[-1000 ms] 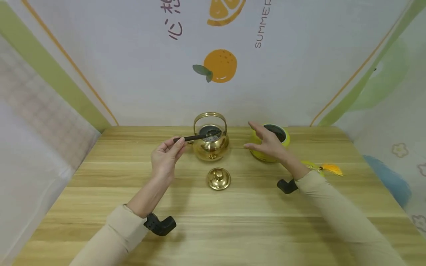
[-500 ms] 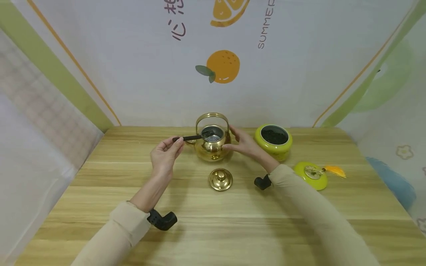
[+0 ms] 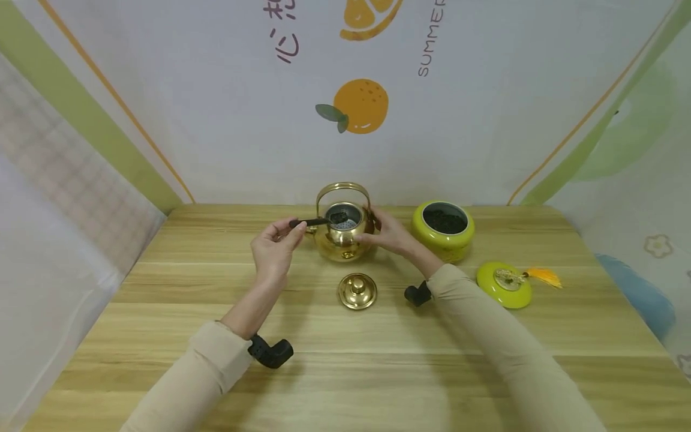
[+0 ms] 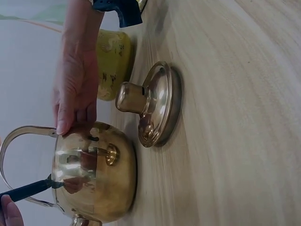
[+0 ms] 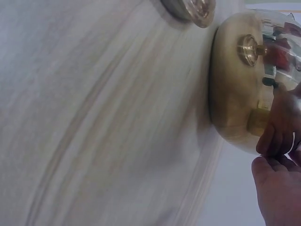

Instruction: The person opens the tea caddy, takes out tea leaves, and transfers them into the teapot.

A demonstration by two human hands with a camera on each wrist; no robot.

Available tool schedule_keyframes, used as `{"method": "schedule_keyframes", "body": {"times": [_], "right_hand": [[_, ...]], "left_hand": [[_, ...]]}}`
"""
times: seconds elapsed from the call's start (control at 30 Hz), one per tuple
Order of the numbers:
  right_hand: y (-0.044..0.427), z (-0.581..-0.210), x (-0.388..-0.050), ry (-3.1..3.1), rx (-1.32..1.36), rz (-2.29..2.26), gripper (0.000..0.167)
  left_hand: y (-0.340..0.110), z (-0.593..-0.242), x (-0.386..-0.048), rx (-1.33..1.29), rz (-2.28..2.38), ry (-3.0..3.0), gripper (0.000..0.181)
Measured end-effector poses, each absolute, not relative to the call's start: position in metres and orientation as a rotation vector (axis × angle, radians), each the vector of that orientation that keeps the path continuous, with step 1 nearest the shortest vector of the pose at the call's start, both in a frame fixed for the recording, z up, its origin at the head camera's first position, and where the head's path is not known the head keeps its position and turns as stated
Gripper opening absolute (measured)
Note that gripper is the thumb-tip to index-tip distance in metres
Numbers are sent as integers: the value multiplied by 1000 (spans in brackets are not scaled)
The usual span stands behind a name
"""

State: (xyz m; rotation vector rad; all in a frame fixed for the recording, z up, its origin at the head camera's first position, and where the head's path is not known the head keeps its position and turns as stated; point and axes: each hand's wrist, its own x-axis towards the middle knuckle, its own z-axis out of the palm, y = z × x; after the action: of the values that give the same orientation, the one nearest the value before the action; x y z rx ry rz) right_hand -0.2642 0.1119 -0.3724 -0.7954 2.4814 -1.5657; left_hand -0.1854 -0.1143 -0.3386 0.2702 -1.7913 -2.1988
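Observation:
My left hand [image 3: 273,253] pinches the handle of a black scoop [image 3: 310,222] between thumb and fingers. Dark leaves lie at the scoop's head, which is over the uncovered mouth of a gold teapot [image 3: 341,245]. A perforated strainer shows inside the mouth. My right hand [image 3: 396,235] holds the teapot's right side, thumb toward the front and fingers toward the back; in the left wrist view its thumb lies against the shiny wall. In front of the pot rests its gold lid [image 3: 357,292], knob up.
A yellow jar [image 3: 444,245] of dark leaves stands open right of the pot. Its yellow lid [image 3: 503,285], with an orange tassel [image 3: 544,277], lies nearer on the wooden table [image 3: 345,372]. A printed cloth [image 3: 259,132] hangs close behind.
My right hand has moved left from beside the yellow jar to the teapot and taken hold of its side. The scoop has stayed over the teapot's mouth, shifting slightly.

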Motion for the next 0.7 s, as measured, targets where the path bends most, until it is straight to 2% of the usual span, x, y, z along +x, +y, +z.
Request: {"method": "schedule_keyframes", "body": {"times": [0.2, 0.3, 0.5, 0.7], "right_hand": [[111, -363, -258, 2436, -776, -1589, 75], [112, -370, -263, 2435, -760, -1593, 78], [110, -355, -252, 2415, -708, -1577, 78], [112, -378, -269, 2445, -694, -1570, 83]], "left_hand": [[-111, -343, -187, 226, -2104, -1862, 21], [-110, -344, -186, 183, -2059, -1900, 25], [-109, -344, -183, 125, -2003, -1962, 27], [-111, -345, -182, 138, -2045, -1903, 25]]}}
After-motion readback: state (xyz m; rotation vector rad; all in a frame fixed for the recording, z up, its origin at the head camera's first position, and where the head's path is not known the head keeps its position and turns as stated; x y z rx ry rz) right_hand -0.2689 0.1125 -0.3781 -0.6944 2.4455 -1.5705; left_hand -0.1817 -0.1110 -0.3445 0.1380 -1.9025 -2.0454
